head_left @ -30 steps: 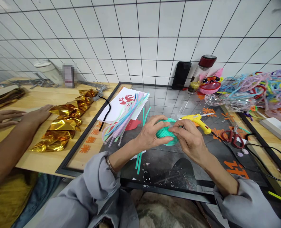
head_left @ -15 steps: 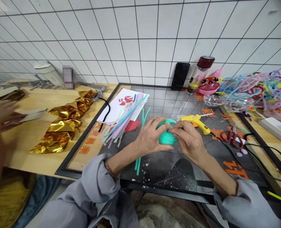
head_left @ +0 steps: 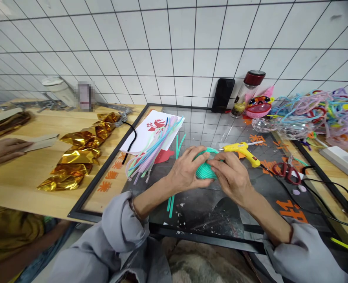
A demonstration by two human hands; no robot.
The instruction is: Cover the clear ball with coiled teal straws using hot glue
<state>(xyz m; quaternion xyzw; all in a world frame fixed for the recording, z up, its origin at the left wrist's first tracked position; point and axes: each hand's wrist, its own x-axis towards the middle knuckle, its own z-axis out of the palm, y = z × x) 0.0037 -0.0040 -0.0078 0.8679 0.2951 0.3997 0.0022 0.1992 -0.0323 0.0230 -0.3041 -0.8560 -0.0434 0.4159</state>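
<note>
Ridges band the teal round piece (head_left: 205, 172), which sits between the person's two hands above the dark tabletop (head_left: 203, 212). The left hand (head_left: 187, 167) cups it from the left, fingers over its upper side and thumb along its lower side. The right hand (head_left: 234, 171) pinches at its upper right, fingertips bunched together; they hide the exact spot they grip, so any smaller bit there is hard to make out. Just beyond the right hand lies a yellow glue gun (head_left: 241, 150), nozzle pointing left. Teal strips (head_left: 171, 206) pass beneath the left forearm.
</note>
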